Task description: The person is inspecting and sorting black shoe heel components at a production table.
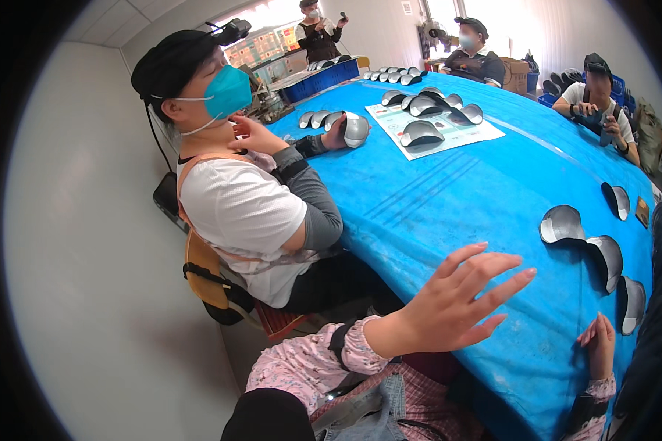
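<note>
My left hand [460, 298] is raised over the near edge of the blue-covered table [449, 198], its fingers spread and nothing in them. Lower right, my right hand [602, 344] rests by the table's near right side, fingers loosely stretched, with no object visible in it. Beyond it lie curved silver shells with dark parts: a nearer shell [632, 305], a middle shell [605, 262] and a wider shell [563, 223]. A separate shell [616, 201] lies farther off, beside a small brown block [642, 212].
At left sits a masked co-worker [243, 213], one hand holding a silver shell [356, 130]. More shells lie on a printed sheet [449, 140] mid-table. Several other people are around the far side. A blue crate [322, 82] stands at the far left.
</note>
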Demonstrator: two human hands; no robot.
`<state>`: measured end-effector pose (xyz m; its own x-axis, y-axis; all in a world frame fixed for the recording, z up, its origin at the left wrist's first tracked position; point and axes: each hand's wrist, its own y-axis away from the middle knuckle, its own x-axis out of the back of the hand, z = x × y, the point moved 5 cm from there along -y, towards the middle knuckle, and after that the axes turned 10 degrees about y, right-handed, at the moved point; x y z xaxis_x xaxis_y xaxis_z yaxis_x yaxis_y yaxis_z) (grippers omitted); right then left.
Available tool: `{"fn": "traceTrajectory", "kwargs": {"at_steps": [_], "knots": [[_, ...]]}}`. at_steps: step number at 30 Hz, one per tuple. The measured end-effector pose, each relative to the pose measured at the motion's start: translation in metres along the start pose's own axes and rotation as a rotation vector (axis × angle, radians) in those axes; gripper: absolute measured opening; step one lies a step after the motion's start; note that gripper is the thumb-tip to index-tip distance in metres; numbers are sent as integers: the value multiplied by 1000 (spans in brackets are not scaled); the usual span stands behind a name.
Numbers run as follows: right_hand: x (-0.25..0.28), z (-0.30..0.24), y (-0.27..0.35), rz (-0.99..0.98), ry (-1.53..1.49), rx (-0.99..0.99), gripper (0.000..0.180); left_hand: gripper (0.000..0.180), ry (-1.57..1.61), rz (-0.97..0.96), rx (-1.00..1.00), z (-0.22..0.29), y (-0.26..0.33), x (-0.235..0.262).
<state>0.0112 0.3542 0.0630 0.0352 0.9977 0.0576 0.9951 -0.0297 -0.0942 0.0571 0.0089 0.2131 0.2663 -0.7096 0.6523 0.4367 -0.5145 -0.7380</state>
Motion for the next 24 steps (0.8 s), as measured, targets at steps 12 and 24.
{"fn": "traceTrajectory", "kwargs": {"at_steps": [12,24], "knots": [[3,3,0,-4,25,0,35,51,-227,-154,342,-36,69,17],[11,10,-1,14,36,1,34,68,-1043,-235,610,-133,153,148]]}}
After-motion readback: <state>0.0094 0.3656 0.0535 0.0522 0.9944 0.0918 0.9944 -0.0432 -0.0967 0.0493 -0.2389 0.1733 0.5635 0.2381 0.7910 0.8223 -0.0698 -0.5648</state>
